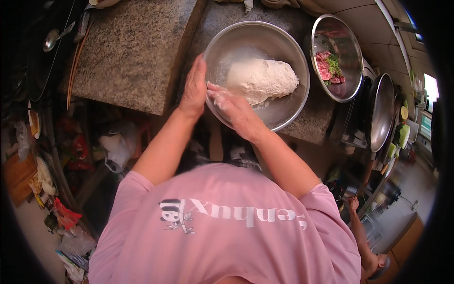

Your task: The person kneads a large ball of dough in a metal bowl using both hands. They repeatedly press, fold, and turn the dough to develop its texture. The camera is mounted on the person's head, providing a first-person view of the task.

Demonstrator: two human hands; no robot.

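Note:
A large stainless steel bowl (280, 119) stands at the front of the granite counter, tilted slightly in view. In it lies a long lump of floury dough (262, 80), with loose flour on the bowl's wall. My left hand (194, 85) rests flat along the bowl's left outer rim, thumb and fingers close together. Flour coats the fingers of my right hand (232, 106), which reaches over the near left rim, its fingertips beside my left palm and apart from the dough. Whether my right fingers touch the bowl wall is unclear.
A smaller steel bowl (349, 81) with raw meat (328, 69) and chopped greens (333, 64) stands to the right, a metal pan (381, 113) beyond it. A raised granite slab (131, 53) lies left, with chopsticks (75, 71) at its edge. Another person (365, 241) is at lower right.

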